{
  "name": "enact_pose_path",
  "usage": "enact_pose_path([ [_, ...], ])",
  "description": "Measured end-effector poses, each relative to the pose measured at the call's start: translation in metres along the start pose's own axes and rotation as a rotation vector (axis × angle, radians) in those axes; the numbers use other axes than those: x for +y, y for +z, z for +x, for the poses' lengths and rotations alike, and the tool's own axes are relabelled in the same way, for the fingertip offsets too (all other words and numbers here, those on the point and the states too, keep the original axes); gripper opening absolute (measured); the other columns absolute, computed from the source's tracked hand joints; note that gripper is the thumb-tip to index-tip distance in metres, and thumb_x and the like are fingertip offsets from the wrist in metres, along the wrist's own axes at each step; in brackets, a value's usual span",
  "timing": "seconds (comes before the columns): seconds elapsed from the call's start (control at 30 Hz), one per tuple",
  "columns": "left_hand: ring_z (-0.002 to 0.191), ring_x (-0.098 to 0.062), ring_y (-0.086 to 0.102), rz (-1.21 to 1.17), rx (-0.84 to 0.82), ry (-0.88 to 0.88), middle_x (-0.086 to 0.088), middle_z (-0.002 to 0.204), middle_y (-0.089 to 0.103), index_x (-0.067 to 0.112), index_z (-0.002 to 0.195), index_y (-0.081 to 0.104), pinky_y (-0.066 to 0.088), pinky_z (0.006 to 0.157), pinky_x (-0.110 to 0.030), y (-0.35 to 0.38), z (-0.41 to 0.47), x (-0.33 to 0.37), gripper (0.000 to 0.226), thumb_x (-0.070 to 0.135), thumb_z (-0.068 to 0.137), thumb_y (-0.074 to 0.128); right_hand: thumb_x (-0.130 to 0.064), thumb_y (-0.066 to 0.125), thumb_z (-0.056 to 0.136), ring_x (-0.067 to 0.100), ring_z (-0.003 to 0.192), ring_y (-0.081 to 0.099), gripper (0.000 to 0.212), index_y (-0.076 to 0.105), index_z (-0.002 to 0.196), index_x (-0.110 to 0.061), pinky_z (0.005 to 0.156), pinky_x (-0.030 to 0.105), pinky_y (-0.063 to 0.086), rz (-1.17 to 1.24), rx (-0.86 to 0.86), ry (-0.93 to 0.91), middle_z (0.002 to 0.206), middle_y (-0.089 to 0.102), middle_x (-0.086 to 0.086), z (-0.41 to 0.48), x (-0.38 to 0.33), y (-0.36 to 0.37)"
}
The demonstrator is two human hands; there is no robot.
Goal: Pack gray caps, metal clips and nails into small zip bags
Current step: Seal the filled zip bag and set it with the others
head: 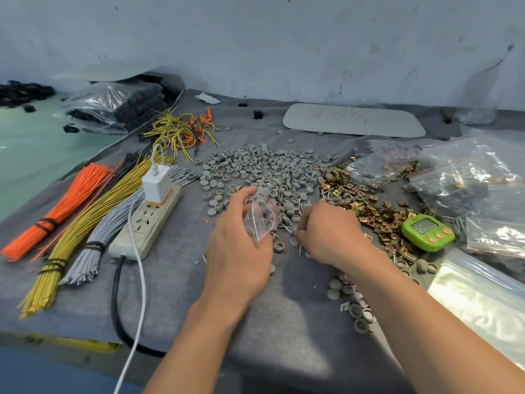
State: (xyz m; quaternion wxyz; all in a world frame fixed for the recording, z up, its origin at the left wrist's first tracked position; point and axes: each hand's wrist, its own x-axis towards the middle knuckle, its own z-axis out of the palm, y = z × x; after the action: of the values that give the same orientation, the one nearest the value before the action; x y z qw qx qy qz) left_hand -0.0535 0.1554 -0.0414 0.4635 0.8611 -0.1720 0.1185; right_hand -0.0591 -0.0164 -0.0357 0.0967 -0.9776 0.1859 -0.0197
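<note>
- Holding a small clear plastic zip bag [262, 220], the left hand [238, 245] has its thumb and fingers curled round the bag's lower part; the bag stands mouth-up above the near edge of the cap pile, with a few small dark pieces inside, too blurred to name.
- The right hand [329, 234] lies just beside the bag, knuckles up, fingers curled down onto the grey cloth table cover [184, 280]; whether they pinch anything I cannot tell.
- Round grey rubber caps [264, 172] lie in one wide heap beyond both hands, too many to count, with a smaller scatter by the right forearm.
- Thin silver nails [287, 228] are strewn among the caps between the hands; only a handful show clearly.
- Copper-coloured square metal clips [369, 211] form one heap right of the right hand, uncountable.
- One green digital timer [427, 231] sits at the clips' near edge.
- Several larger clear zip bags [454, 180] lie far right.
- Left: one white power strip [147, 223] bearing one white charger [156, 184], and three tied wire bundles: orange [68, 206], yellow [85, 231], grey [113, 223].
</note>
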Motion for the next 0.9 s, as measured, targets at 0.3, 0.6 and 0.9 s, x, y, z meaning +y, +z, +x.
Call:
enact_pose_path([
  [0.3,0.114,-0.010,0.058,0.003,-0.041,-0.023,0.013,0.126,0.064,0.049,0.139,0.043,0.037,0.089,-0.024,0.003,-0.003,0.002,0.074,0.009,0.082,0.066,-0.035,0.063,0.089,0.024,0.089,0.062,0.011,0.066,0.093,-0.024,0.085,0.041,0.023,-0.089,0.038,-0.115,0.084,0.068,-0.004,-0.019,0.002,-0.008],
  [0.6,0.104,-0.005,0.054,0.001,-0.066,0.019,0.021,0.117,0.055,0.054,0.140,0.038,0.039,0.091,-0.026,0.009,-0.004,0.007,0.079,0.018,0.079,0.074,-0.023,0.063,0.088,0.021,0.091,0.061,0.010,0.072,0.092,-0.025,0.094,0.040,0.026,-0.183,-0.072,-0.240,0.086,0.068,-0.006,-0.043,0.005,-0.023],
  [0.9,0.109,-0.007,0.056,-0.021,-0.141,0.061,0.017,0.120,0.055,0.051,0.147,0.034,0.041,0.097,-0.026,0.013,-0.006,0.013,0.090,0.017,0.075,0.075,-0.023,0.059,0.086,0.020,0.102,0.060,0.012,0.064,0.096,-0.027,0.105,0.038,0.026,-0.056,-0.150,-0.195,0.096,0.071,-0.006,-0.053,0.000,-0.034],
])
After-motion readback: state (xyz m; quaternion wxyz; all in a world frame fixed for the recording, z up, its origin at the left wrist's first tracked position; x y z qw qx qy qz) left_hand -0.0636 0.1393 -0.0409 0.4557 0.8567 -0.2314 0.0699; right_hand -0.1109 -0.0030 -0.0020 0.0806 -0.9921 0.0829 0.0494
